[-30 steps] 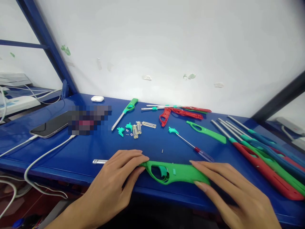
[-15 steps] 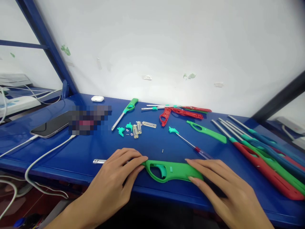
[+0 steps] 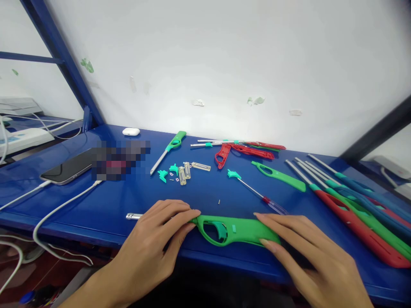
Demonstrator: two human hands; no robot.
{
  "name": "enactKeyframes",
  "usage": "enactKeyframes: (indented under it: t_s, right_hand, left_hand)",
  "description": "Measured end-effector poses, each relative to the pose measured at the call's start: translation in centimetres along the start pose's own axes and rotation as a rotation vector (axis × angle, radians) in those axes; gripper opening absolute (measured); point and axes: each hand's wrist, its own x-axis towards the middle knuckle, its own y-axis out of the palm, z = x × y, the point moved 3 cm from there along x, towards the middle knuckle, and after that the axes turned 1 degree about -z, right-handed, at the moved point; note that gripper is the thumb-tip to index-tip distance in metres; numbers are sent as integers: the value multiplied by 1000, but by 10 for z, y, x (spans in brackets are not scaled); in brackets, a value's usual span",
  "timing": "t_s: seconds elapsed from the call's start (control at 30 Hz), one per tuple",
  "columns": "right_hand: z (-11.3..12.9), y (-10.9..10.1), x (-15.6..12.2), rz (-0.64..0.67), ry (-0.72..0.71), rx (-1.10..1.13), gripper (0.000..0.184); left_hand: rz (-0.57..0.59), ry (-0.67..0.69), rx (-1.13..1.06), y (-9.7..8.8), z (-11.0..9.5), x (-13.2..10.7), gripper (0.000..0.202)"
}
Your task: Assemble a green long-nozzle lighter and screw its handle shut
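A green long-neck lighter point(image 3: 236, 230) lies along the front edge of the blue bench point(image 3: 105, 201), its metal tube point(image 3: 133, 216) sticking out to the left. My left hand point(image 3: 154, 239) is closed over the tube where it joins the green body. My right hand point(image 3: 308, 252) holds the rear of the green handle, fingers pressed around it. A teal trigger shows inside the handle's loop.
Small teal and clear parts point(image 3: 180, 173), a screwdriver point(image 3: 257, 193), a green shell point(image 3: 279, 176) and red shells point(image 3: 244, 150) lie mid-bench. Several finished lighters point(image 3: 353, 205) lie at the right. A phone point(image 3: 67, 167) with white cables point(image 3: 58, 214) sits at the left.
The green lighter has shifted slightly under my hands and turned a little about its length; my right hand slid along the handle and back. Nothing else moved.
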Motion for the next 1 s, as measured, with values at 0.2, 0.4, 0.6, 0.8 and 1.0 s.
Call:
enactKeyframes:
  t_s: [0.2,0.4,0.6,0.8,1.0]
  right_hand:
    - [-3,4,-2,18,-3,-7,26]
    - [-6,7,-5,48,-7,-26,28]
    - [-5,6,-4,50,22,-2,27]
    - [-3,5,-1,26,22,25,26]
    - [-6,5,0,70,70,44,26]
  left_hand:
    - [62,-21,31,4,2,-2,29]
    - [67,-2,17,5,2,-3,29]
    - [43,17,-31,4,1,2,31]
    - [47,5,-77,2,1,5,30]
    - [90,20,4,1,1,1,33]
